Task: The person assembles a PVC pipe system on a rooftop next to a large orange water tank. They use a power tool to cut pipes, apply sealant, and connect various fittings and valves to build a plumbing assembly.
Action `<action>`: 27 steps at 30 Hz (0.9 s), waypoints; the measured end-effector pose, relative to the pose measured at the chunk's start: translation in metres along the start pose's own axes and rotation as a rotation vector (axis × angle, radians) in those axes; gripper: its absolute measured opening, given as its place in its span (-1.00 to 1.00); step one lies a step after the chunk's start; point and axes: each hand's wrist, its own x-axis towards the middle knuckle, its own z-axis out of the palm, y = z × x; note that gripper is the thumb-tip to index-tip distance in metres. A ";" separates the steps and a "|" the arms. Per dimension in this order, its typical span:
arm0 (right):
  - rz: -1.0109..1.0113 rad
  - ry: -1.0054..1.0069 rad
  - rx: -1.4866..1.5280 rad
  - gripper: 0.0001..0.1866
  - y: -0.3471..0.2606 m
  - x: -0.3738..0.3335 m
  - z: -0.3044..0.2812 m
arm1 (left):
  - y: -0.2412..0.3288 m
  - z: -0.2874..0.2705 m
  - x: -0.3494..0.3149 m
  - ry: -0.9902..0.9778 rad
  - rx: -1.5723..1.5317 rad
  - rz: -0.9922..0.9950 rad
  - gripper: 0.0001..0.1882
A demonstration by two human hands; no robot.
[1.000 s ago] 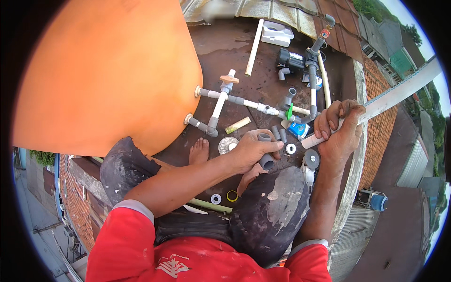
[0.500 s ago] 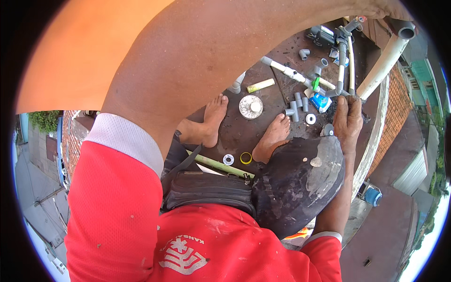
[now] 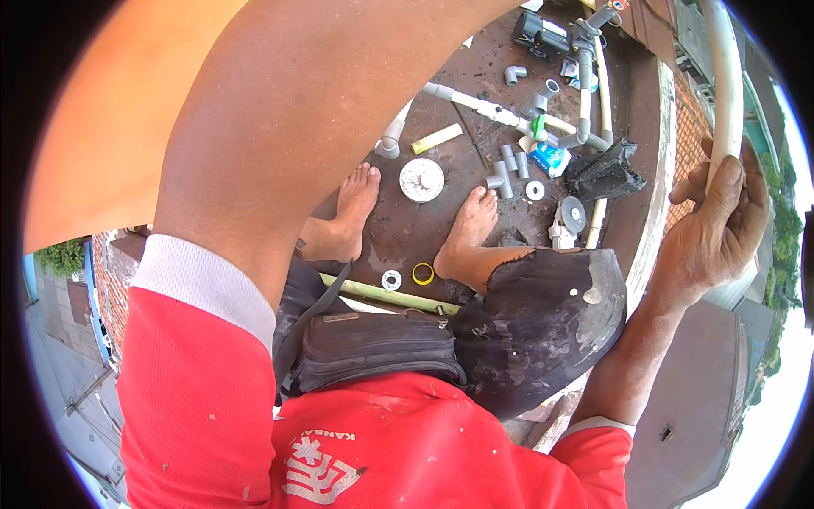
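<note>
My right hand (image 3: 716,225) is raised at the right side, its thumb and fingers closed around the lower part of a white pipe (image 3: 727,81). The pipe stands nearly upright and runs out past the top edge. My left arm (image 3: 280,119) reaches up across the picture, and its hand is out of view. Below lies an assembly of white and grey pipes (image 3: 500,113) with a green-handled valve (image 3: 538,127). Grey tee fittings (image 3: 502,180) and a blue and white packet (image 3: 549,159) lie close to it.
A dark motor pump (image 3: 541,36) and grey elbow (image 3: 515,75) lie at the far side. Near my bare feet are a white round lid (image 3: 421,180), a tape roll (image 3: 391,280) and a yellow ring (image 3: 422,273). A black plastic bag (image 3: 606,171) lies by the pale roof edge (image 3: 657,187).
My right hand has risen outward from beside the pipe assembly, and the white pipe has swung more upright. My left hand has left the view at the top. The view has shifted right.
</note>
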 end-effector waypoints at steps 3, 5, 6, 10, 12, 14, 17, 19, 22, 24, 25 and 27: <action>-0.168 0.307 -0.050 -0.67 -0.014 0.000 -0.011 | 0.014 0.011 -0.016 0.044 -0.107 -0.023 -0.84; -0.058 0.475 0.068 -0.72 -0.014 -0.003 -0.032 | -0.017 0.023 -0.018 0.044 -0.246 -0.092 -0.86; 0.009 0.569 0.157 -0.75 -0.012 -0.006 -0.039 | -0.030 0.029 -0.019 0.056 -0.278 -0.126 -0.87; 0.061 0.679 0.155 -0.78 -0.019 -0.009 -0.052 | -0.069 0.042 -0.040 0.189 -0.295 -0.178 -0.91; 0.128 0.499 0.234 -0.78 -0.028 -0.019 -0.061 | -0.071 0.019 -0.032 0.129 -0.268 -0.080 -0.96; -0.139 0.245 -0.021 -0.81 -0.026 -0.025 -0.073 | -0.054 0.010 -0.039 0.236 -0.212 -0.160 -0.92; -0.543 -0.128 -0.381 -0.78 0.007 -0.051 -0.089 | -0.036 -0.029 -0.051 0.108 -0.053 -0.312 -0.77; -0.559 -0.344 -0.409 -0.79 0.039 -0.086 -0.107 | -0.045 -0.047 -0.061 0.264 0.191 -0.241 -0.77; -0.058 -0.550 -0.728 -0.82 0.080 -0.132 -0.135 | -0.015 -0.074 -0.054 0.327 0.257 -0.277 -0.76; 0.089 -0.550 -0.871 -0.85 0.093 -0.133 -0.145 | -0.018 -0.071 -0.055 0.317 0.344 -0.249 -0.75; 0.127 -0.427 -0.671 -0.82 0.077 -0.123 -0.132 | -0.019 -0.068 -0.062 0.309 0.420 -0.236 -0.74; 0.194 -0.254 -0.209 -0.71 0.023 -0.087 -0.086 | -0.008 -0.057 -0.073 0.246 0.480 -0.193 -0.72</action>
